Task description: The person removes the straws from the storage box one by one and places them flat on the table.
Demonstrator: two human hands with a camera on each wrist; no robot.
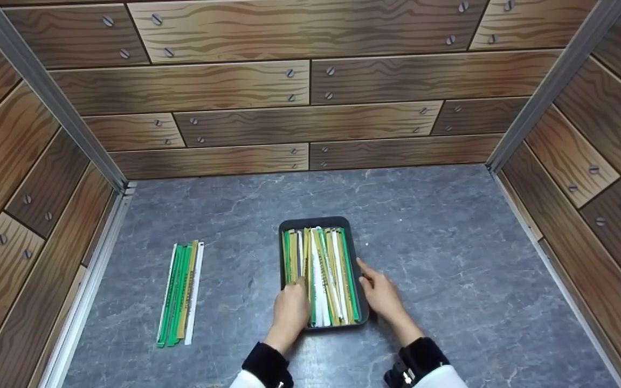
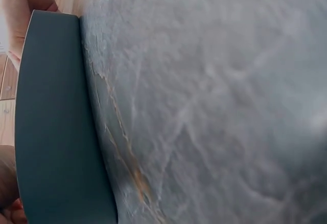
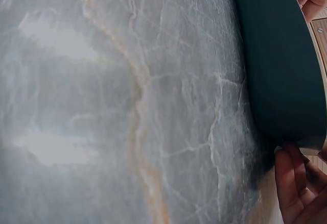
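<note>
A dark rectangular tray [image 1: 316, 222] lies on the floor surface, filled with long thin strips [image 1: 318, 269] in green, gold and white, mostly laid lengthwise. My left hand [image 1: 291, 310] reaches over the tray's near left corner, its fingers bent down among the strips; whether they pinch one I cannot tell. On the other side, my right hand [image 1: 383, 296] touches the tray's right wall, index finger stretched along it. The right wrist view shows that hand's fingers [image 3: 294, 183] at the tray's corner. The tray's near wall [image 2: 56, 122] fills part of the left wrist view.
Left of the tray lies a small group of green, gold and white strips [image 1: 181, 293], side by side. Grey marbled flooring [image 1: 440, 231] surrounds both. Wood-patterned panels [image 1: 246, 81] stand at the back and both sides, with metal posts [image 1: 553, 86] at the corners.
</note>
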